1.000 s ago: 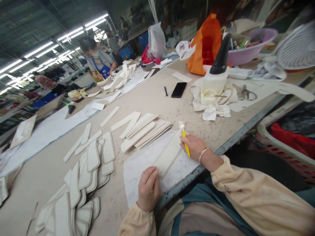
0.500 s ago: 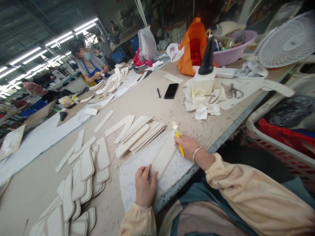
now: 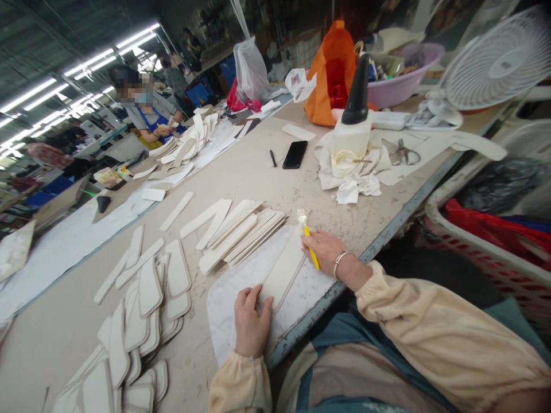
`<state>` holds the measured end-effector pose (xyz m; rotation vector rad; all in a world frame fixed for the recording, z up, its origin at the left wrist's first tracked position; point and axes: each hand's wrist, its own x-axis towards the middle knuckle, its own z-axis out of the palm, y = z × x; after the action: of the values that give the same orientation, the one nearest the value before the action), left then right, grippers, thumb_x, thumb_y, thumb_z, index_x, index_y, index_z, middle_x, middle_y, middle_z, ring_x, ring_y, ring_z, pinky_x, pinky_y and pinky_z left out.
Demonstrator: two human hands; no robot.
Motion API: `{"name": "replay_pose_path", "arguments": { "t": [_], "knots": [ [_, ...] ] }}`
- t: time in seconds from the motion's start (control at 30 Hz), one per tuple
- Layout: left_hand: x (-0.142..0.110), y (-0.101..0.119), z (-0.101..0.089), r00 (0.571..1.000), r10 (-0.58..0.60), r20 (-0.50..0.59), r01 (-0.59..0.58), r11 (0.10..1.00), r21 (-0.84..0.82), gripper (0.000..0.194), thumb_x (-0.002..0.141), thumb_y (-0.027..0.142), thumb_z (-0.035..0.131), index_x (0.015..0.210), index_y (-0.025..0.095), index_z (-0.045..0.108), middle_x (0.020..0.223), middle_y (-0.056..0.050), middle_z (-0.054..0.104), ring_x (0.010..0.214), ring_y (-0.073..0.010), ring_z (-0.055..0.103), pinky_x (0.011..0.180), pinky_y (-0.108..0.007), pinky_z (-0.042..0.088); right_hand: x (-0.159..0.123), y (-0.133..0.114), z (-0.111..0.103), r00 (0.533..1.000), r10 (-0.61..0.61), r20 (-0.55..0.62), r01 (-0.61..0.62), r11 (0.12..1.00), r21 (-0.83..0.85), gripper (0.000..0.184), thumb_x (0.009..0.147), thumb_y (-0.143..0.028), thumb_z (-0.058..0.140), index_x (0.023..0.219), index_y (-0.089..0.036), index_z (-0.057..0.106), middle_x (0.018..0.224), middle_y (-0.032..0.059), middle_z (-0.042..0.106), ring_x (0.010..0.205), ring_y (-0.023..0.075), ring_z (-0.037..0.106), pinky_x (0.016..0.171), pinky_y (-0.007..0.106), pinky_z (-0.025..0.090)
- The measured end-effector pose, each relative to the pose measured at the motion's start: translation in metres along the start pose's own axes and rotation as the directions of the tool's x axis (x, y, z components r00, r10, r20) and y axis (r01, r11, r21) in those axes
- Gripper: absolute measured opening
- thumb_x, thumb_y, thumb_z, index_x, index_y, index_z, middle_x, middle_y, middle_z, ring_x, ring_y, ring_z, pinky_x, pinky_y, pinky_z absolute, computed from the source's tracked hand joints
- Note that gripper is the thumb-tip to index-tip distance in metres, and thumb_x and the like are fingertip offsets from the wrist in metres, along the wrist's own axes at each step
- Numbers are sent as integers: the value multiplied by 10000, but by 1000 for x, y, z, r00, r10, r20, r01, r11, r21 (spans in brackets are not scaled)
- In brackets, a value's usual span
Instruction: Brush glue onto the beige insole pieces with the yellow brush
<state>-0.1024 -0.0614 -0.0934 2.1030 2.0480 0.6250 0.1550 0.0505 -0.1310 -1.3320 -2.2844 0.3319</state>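
A long off-white panel (image 3: 282, 275) with a rounded end lies slanted on a white sheet (image 3: 228, 295) near the table edge. My left hand (image 3: 252, 321) holds its near end, thumb on one side and fingers on the other. At the panel's far end, my right hand (image 3: 325, 250) is closed around a brush with a yellow handle (image 3: 310, 249). Its whitish bristles (image 3: 302, 217) point away from me, and the fingers also rest by the panel's edge. A stack of similar panels (image 3: 253, 235) lies just left of the sheet.
More panels (image 3: 146, 304) are piled at the left. Farther back are a phone (image 3: 295, 155), a black-topped glue container (image 3: 350, 137) on crumpled cloth, scissors (image 3: 403, 154), an orange bag (image 3: 329, 74) and a fan (image 3: 501, 66). A co-worker (image 3: 148, 112) handles pieces across the table.
The whole view has shifted slightly, so things appear a little farther left and higher. Both hands keep nearly the same place on the panel, and the brush stays in my right hand.
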Motion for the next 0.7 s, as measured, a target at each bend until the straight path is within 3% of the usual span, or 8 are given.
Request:
{"name": "replay_pose_path", "arguments": {
  "t": [0.2, 0.47, 0.6, 0.7],
  "knots": [
    [-1, 1, -1, 999, -30, 27, 31, 999, -20, 396, 824, 383, 579, 1090, 95, 634, 1005, -129, 564, 958, -257, 558, 891, -438, 475, 0, 0, 1, 1000, 7, 1, -7, 1000, 9, 133, 920, -213, 456, 959, -186, 580, 963, 92, 658, 925, 199, 609, 1009, 385, 349],
    [13, 11, -13, 974, -140, 180, 139, 990, 22, 325, 767, 362, 585, 996, 132, 596, 958, -97, 575, 936, -248, 562, 878, -411, 464, -1, 0, -2, 999, 6, -46, -4, 998, 63, 92, 893, -229, 496, 939, -182, 561, 922, 92, 640, 909, 217, 592, 936, 371, 410],
    [23, 13, -17, 954, -187, 236, 184, 982, 36, 264, 694, 339, 630, 883, 165, 568, 818, -45, 582, 781, -225, 581, 739, -379, 486, -1, 8, -4, 968, 197, -154, -168, 968, 186, 160, 862, -287, 554, 985, -190, 521, 987, 94, 633, 927, 226, 595, 815, 325, 464],
    [30, 12, -21, 931, -231, 283, 228, 973, 43, 411, 683, 348, 629, 1029, 144, 543, 775, -14, 584, 716, -202, 589, 685, -339, 485, -1, 19, -6, 934, 300, -195, -257, 941, 221, 151, 868, -294, 549, 974, -198, 500, 1006, 93, 643, 892, 227, 613, 768, 327, 473]
  ]
}}
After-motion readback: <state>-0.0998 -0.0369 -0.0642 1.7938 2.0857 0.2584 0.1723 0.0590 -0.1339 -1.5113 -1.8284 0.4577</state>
